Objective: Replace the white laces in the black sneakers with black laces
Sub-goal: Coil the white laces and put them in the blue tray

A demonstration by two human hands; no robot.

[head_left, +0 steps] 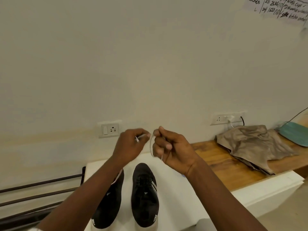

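Two bare forearms reach forward from the bottom edge. Beneath them, two black sneakers stand side by side on a white tabletop (180,197), toes pointing away. The left sneaker (108,207) is partly covered by the left forearm. The right sneaker (144,197) is in full view, with white stripes on its side and a dark lacing area.

Above the toes, both hands are raised and nearly touch. The left hand (128,145) pinches a white lace (151,144) between thumb and fingers, its tip poking out beside the knuckles. The right hand (173,150) has its fingers curled round the same lace, which curves down in a loop in front of them and ends just below the palm. Another stretch of lace trails from under the left wrist toward the left sneaker.

To the right, a wooden tabletop (225,164) carries a crumpled tan cloth (256,144) and, beyond it, something teal (295,132). At the lower left run dark metal rails (33,189).

Behind is a pale wall with a socket (110,130), a second socket strip (226,118) with cables plugged in, and a handwritten paper (280,9) at the top right.
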